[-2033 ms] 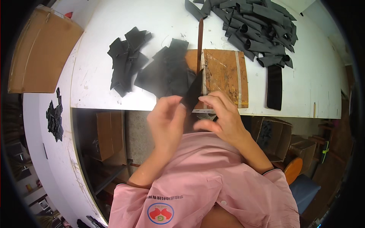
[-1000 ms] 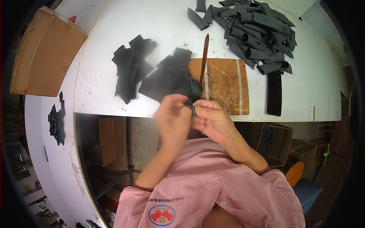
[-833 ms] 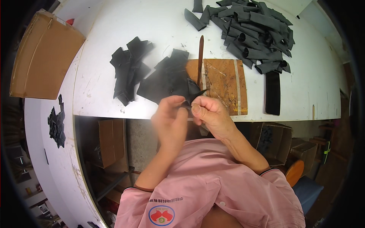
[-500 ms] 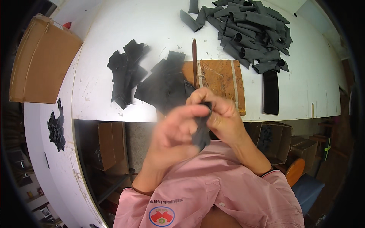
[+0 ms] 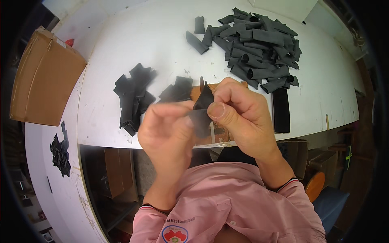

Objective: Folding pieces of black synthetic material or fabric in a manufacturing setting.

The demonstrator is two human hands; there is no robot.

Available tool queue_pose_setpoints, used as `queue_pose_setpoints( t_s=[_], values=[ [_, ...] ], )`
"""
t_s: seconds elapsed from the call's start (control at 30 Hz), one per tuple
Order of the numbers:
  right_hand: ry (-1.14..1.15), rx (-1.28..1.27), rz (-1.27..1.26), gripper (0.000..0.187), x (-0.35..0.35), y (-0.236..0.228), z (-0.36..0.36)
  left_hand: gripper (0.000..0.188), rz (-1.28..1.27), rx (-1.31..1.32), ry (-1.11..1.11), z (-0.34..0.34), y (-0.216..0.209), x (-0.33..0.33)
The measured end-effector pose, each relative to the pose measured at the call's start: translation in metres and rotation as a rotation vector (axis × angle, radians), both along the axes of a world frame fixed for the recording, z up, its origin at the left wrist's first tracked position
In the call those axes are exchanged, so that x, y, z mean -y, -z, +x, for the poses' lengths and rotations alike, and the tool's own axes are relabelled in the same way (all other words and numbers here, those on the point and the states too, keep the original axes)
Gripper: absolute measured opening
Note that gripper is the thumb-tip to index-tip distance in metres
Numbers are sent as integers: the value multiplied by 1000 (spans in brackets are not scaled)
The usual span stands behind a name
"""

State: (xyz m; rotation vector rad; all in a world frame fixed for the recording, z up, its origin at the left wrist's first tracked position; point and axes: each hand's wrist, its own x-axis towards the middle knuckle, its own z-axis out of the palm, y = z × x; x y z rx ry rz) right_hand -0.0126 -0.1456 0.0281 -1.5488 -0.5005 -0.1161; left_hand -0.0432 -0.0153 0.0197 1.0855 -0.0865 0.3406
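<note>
A small piece of black fabric [image 5: 201,121] is held up in front of me, over the near edge of the table. My right hand [image 5: 247,115] pinches its right side between thumb and bent fingers. On the left side, my left hand [image 5: 167,129] closes on the same piece with thumb and forefinger; it is somewhat smeared by motion. Behind the hands lies a brown wooden board [image 5: 221,138], mostly covered by them. The tip of a thin brown stick [image 5: 201,82] shows above the fabric. Flat black fabric pieces [image 5: 177,90] lie just beyond my left hand.
Another stack of black fabric pieces [image 5: 135,99] lies farther left. A large heap of dark fabric tubes [image 5: 263,50] covers the back right of the white table [image 5: 121,48]. A long black object [image 5: 282,111] lies below the heap. A cardboard box [image 5: 48,77] stands at the left.
Both hands have risen and moved apart slightly, and the fabric between them is now spread wider. My view has shifted, so the table sits lower in the picture.
</note>
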Motion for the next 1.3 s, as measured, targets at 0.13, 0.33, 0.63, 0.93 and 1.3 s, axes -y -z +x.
queue_pose_setpoints(
  t_s=[0.13,0.33,0.63,0.93,1.3],
  values=[
    [-78,-162,-88,24,3,-39,1,26,-357,18,443,19,-30,-11],
    [-195,-237,-33,26,1,-50,30,28,-898,-122,906,41,-35,-17],
    [-256,-696,313,27,1,48,41,32,-789,-469,650,34,37,-14],
    [-410,-577,239,24,1,77,55,38,41,-398,349,29,39,-14],
    [65,163,-113,26,3,45,41,16,586,214,-29,41,14,-13]
  ],
)
